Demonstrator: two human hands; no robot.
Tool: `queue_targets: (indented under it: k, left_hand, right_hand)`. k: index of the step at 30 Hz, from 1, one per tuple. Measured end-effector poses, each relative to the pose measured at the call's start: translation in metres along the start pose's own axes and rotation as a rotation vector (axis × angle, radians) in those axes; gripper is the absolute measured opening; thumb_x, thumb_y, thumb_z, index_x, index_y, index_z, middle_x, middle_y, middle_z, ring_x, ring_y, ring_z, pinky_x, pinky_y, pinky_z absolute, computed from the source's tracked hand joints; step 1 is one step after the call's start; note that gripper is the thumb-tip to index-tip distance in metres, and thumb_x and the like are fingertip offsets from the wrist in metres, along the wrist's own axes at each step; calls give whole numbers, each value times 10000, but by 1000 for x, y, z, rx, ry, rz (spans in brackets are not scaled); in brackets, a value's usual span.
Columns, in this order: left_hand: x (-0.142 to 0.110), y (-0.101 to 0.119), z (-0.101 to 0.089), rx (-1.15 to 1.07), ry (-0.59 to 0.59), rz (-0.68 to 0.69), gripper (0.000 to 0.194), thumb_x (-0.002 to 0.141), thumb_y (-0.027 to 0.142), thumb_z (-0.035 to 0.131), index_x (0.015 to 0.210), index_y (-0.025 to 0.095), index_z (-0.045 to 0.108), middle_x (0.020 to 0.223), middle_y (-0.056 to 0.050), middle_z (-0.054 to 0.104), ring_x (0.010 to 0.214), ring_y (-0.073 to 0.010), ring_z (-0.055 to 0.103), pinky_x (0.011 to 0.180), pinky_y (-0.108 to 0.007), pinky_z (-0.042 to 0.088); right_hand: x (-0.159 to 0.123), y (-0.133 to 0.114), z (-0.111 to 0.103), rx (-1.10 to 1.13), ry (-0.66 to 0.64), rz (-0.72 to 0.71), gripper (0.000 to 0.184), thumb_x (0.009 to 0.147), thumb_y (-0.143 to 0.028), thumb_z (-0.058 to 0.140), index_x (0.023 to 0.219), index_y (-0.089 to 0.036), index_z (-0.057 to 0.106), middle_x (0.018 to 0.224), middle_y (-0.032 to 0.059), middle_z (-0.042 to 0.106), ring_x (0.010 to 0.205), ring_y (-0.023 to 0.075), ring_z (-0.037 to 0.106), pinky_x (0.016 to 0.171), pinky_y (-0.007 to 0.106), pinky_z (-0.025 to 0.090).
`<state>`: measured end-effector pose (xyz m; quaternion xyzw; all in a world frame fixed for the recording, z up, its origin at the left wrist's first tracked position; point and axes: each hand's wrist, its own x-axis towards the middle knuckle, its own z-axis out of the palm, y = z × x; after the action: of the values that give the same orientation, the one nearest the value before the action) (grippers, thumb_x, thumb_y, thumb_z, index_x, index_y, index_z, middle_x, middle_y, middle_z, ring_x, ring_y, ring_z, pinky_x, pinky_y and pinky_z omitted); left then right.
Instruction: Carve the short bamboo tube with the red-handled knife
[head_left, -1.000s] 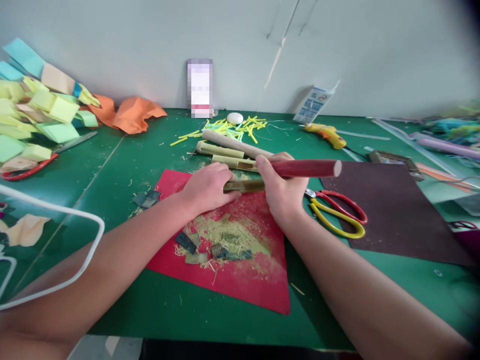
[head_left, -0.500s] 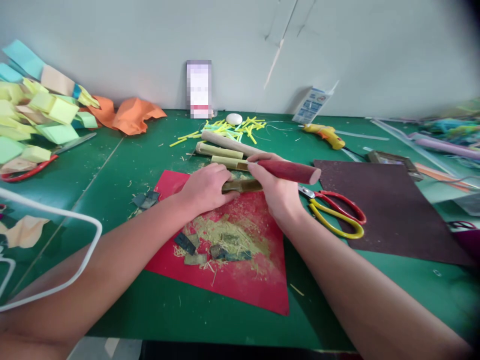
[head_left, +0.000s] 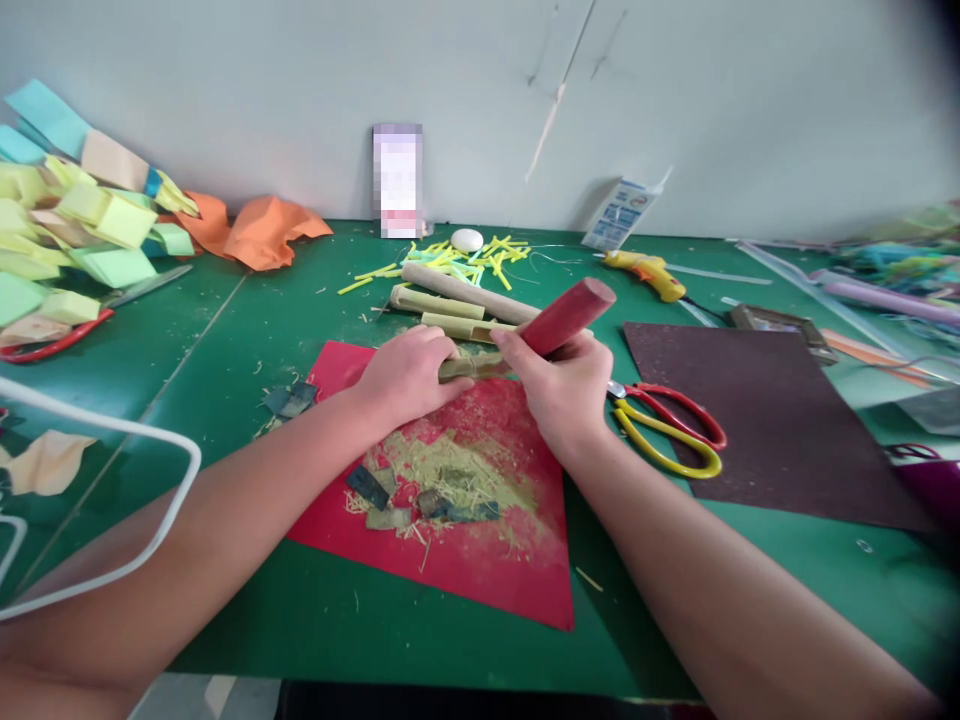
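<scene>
My left hand (head_left: 409, 370) is closed around a short green bamboo piece (head_left: 480, 366), pressing it down over the far part of a red sheet (head_left: 517, 590). In my right hand (head_left: 570, 385) is a tool with a thick red handle (head_left: 570, 318). Its working end is hidden by my fingers, close to the bamboo's right end. Just beyond my hands lie cut bamboo tubes (head_left: 442, 302) and a pale wooden stick (head_left: 457, 284). Fine shavings (head_left: 465, 470) and dark scraps (head_left: 472, 511) cover the middle of the red sheet.
Scissors with red and yellow handles (head_left: 675, 430) lie right of my right hand, partly on a dark brown sheet (head_left: 750, 400). Behind are yellow strips (head_left: 450, 265), a yellow glue gun (head_left: 649, 275) and a phone (head_left: 398, 180). Folded papers (head_left: 75, 220) and a white frame (head_left: 172, 500) are left.
The red handle has swung from pointing right to pointing up and away, as my right wrist turned. My left hand keeps its grip on the bamboo, almost unmoved.
</scene>
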<state>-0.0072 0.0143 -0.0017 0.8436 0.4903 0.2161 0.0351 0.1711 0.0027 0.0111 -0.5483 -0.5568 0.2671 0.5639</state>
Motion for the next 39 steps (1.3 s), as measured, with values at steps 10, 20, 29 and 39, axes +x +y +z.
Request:
queue_targets:
  k: [10,20,29,39]
  left_hand:
    - [0,9,-10,-5,-14,-173,202,815,378,697,857,181,689,861,-58,668,729,-185,599,634,-324,445]
    - [-1,16,-9,6,-22,-194,167,814,333,670,830,166,679,846,-63,645,745,-187,596,630,-313,454]
    - [-3,21,-9,-6,-41,-184,145,793,274,636,892,177,678,887,-69,644,817,-212,612,685,-339,487]
    - [-5,18,-3,12,-5,-131,157,828,273,615,926,170,683,906,-83,637,829,-224,615,673,-346,490]
  right_hand:
    - [-1,2,2,22,-63,-21,277,742,-436,781,754,-167,717,683,33,699,627,173,635,622,332,545]
    - [-3,6,5,-22,-95,-23,304,737,-461,779,769,-162,730,710,48,726,659,190,662,612,324,548]
    - [-5,7,7,-142,4,12,378,646,-536,819,665,-190,669,621,39,669,584,206,619,537,354,516]
    - [-9,8,10,-112,25,-5,332,681,-507,795,682,-199,671,651,32,687,631,221,654,624,380,562]
